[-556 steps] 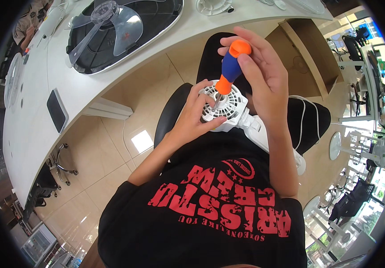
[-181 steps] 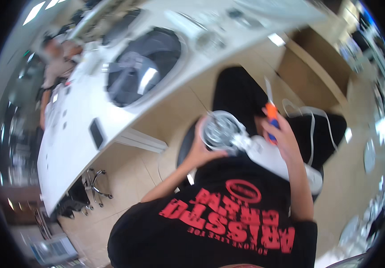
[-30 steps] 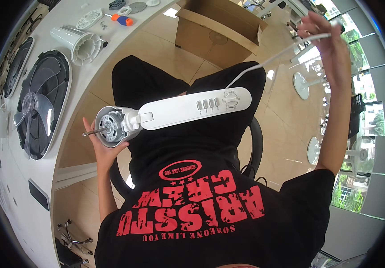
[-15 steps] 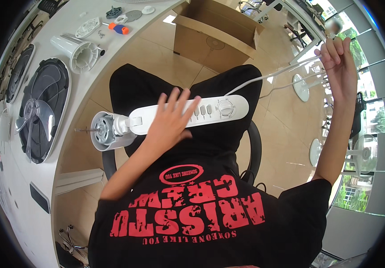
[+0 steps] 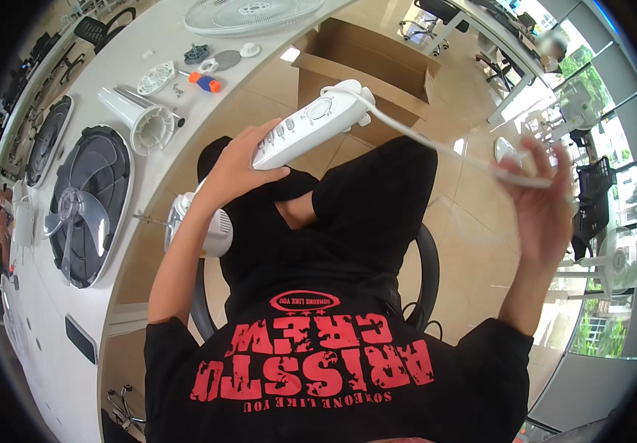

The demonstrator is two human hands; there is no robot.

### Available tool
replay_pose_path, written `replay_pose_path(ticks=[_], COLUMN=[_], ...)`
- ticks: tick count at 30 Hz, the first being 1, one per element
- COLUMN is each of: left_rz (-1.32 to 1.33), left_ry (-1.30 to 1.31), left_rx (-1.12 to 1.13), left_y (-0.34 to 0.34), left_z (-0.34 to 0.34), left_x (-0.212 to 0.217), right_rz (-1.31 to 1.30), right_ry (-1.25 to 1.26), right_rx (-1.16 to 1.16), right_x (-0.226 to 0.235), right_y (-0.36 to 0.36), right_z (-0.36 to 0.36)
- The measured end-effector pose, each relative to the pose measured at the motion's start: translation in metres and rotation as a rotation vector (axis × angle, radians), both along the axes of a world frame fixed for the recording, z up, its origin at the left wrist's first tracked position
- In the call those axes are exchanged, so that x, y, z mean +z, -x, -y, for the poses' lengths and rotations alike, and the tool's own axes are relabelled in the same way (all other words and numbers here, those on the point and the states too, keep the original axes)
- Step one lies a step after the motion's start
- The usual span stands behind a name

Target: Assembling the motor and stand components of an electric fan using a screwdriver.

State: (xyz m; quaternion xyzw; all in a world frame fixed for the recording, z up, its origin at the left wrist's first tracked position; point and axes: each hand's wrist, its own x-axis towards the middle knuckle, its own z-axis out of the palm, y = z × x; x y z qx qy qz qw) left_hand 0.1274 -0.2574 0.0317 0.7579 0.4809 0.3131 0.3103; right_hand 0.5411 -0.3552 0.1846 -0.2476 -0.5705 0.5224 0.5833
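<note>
A white fan body [image 5: 304, 125] with a control panel, dial and row of buttons is tilted above my lap, its dial end raised toward the far side. My left hand [image 5: 248, 166] is wrapped round the middle of it. The fan's motor head [image 5: 217, 230], with a thin metal shaft, hangs lower left, partly behind my left forearm. A white power cord [image 5: 429, 144] loops from the dial end across to the right. Its far part lies in the fingers of my right hand [image 5: 541, 203], which is raised at the right and blurred by motion.
On the white table [image 5: 49, 325] at left lie a clear fan blade [image 5: 75, 210] on a dark-centred base, a white tubular stand [image 5: 149, 127], a screwdriver [image 5: 206, 82], a fan grille [image 5: 252, 11] and a phone [image 5: 80, 338]. An opened cardboard box [image 5: 385, 63] stands on the floor ahead.
The fan body has swung from lying level on my lap to a raised tilt. My left hand, flat on its panel before, now grips it. My right hand has come lower with the cord.
</note>
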Motion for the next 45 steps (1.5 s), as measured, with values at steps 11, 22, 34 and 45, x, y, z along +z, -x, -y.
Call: replay_pose_path(ticks=[11, 22, 34, 45], left_rz=[0.079, -0.022, -0.150, -0.091], left_ry=[-0.039, -0.111, 0.019, -0.146], left_rx=[-0.022, -0.312, -0.279, -0.061], left_y=[-0.001, -0.020, -0.036, -0.013], left_z=[0.001, 0.016, -0.004, -0.013], left_x=[0.011, 0.000, -0.029, -0.020], right_rz=[-0.198, 0.403, 0.721, -0.188], right_ry=[0.814, 0.464, 0.125, 0.218], right_rx=[0.179, 0.207, 0.166, 0.289], right_x=[-0.228, -0.225, -0.089, -0.162], right_y=[0.011, 0.062, 0.120, 0.124], right_z=[-0.050, -0.246, -0.148, -0.040])
